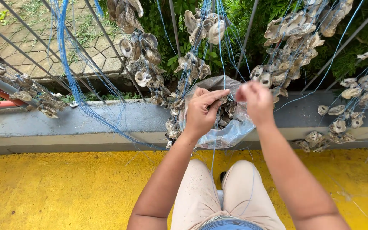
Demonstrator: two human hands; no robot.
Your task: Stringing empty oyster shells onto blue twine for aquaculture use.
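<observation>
A thin blue line (221, 64) is pinched between both hands, left (202, 111) and right (256, 102), before the shell bag (231, 130). It looks light, limp, easily tangled; best gripped near the shells.

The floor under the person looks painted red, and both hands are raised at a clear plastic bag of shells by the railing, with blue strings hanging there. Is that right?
Not quite: the floor is yellow, not red, as the head view shows. The rest holds: the left hand and right hand are raised at the clear plastic bag of shells by the railing, with blue strings hanging there.
</observation>
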